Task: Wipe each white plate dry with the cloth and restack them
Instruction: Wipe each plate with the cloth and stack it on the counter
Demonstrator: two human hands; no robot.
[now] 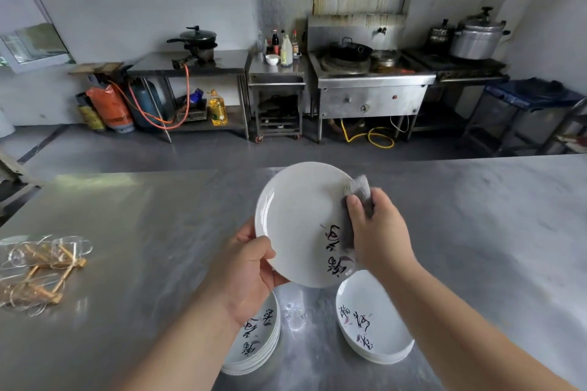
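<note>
**A plate in one hand, a cloth in the other**

The left hand (251,267) grips a white plate (301,219) by its near left rim, thumb on the front and fingers behind. The plate is held up over the table (143,232), tilted so its face shows. It has dark writing on its right side.

The right hand (378,232) is closed around a grey cloth (360,192). The cloth sticks out above the fingers and presses on the right part of the plate, close to the top rim.

Below the left hand sits a stack (257,346) of white plates on the table. Below the right hand sits a second pile (371,327), just beside it with a bare, wet bit of table between them.

Far to the left of the left hand lie some glass cups (47,254).
</note>
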